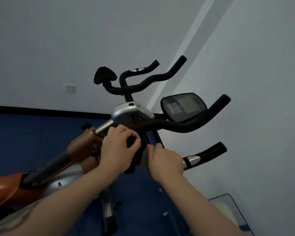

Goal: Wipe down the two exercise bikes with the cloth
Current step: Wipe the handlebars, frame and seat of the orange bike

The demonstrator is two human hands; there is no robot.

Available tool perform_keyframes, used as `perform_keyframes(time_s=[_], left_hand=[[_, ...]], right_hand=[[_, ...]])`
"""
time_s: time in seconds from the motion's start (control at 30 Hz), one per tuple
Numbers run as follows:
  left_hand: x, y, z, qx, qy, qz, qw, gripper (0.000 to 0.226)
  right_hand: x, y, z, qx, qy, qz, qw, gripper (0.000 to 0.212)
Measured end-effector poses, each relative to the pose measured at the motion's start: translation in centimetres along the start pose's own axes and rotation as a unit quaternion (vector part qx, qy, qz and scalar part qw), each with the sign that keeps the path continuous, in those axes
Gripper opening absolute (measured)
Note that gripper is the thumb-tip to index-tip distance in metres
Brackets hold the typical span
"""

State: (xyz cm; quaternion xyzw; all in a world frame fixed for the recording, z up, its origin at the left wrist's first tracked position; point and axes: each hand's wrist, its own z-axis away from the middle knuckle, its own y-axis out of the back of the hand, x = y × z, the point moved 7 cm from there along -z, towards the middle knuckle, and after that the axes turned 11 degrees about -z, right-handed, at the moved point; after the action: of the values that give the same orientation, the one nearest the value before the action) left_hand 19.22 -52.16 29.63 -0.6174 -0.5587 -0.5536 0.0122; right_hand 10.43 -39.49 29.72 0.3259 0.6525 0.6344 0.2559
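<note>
The near exercise bike has an orange frame (pixel 83 143), a silver stem (pixel 124 113), black handlebars (pixel 177 127) and a grey console (pixel 184 106). My left hand (pixel 117 149) curls its fingers round a black padded part of the handlebar (pixel 132 142) at the middle. Just to its right, my right hand (pixel 165 160) pinches a grey cloth (pixel 144 160), which is blurred and lies against the same black part. The second bike stands behind, showing black handlebars (pixel 143 80) and a black pad (pixel 105 74).
A white wall with a socket (pixel 70 88) stands close behind the bikes. Blue floor (pixel 24 133) with a black skirting strip (pixel 41 111) runs at the left. A pale box-like object with a dark rim (pixel 228 208) sits at the lower right.
</note>
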Motion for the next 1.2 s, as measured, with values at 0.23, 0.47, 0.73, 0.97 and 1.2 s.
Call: perform_keyframes(time_s=[0.23,0.47,0.73,0.97,1.2], left_hand=[[0.3,0.5,0.1,0.001,0.008,0.007,1.000,0.007],[0.2,0.4,0.1,-0.012,0.008,0.007,1.000,0.005],[0.1,0.3,0.1,-0.002,0.005,0.009,1.000,0.006],[-0.1,0.1,0.1,0.018,0.008,0.005,1.000,0.003],[-0.1,0.1,0.1,0.022,0.005,0.006,1.000,0.002]], right_hand=[[-0.7,-1.0,-4.1,-0.160,-0.036,-0.134,0.977,0.049],[1.4,1.1,1.6,-0.068,0.148,-0.130,0.978,0.041],[9.3,7.0,2.1,0.022,0.300,0.096,0.949,0.041],[8.4,6.2,3.5,0.145,0.225,0.035,0.963,0.028],[-0.9,0.0,0.2,0.021,0.054,0.018,0.998,0.044]])
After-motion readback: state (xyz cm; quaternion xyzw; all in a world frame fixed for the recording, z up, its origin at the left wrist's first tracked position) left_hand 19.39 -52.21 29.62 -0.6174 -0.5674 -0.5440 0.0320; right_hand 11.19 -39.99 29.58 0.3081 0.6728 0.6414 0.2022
